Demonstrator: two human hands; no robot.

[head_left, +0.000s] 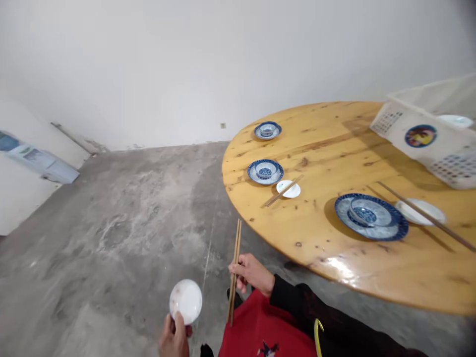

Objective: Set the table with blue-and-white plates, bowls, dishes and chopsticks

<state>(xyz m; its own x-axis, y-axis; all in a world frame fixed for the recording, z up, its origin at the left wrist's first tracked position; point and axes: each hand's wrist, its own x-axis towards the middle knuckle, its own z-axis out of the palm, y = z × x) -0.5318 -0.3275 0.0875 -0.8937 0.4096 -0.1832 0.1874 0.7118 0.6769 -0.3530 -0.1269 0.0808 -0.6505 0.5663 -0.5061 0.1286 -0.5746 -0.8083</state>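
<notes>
My left hand (174, 339) pinches the lower rim of a small white saucer (187, 299), held over the floor with its face toward me. A pair of wooden chopsticks (234, 282) stands nearly upright in my right hand (254, 273), fingers closed around the middle. Both hands are off the near-left edge of the round wooden table (316, 148). Closest on it is a blue-rimmed plate (265, 178) with a clear bowl (264, 171) in it. Beside that plate is a white saucer (293, 191) with chopsticks (275, 198) across it.
Another blue plate with a bowl (267, 131) sits farther back. At right are a larger-looking blue plate (386, 225) and a white saucer (427, 213) under chopsticks (412, 206). A white plastic basket (401, 116) stands behind them. A water dispenser (44, 163) is at far left.
</notes>
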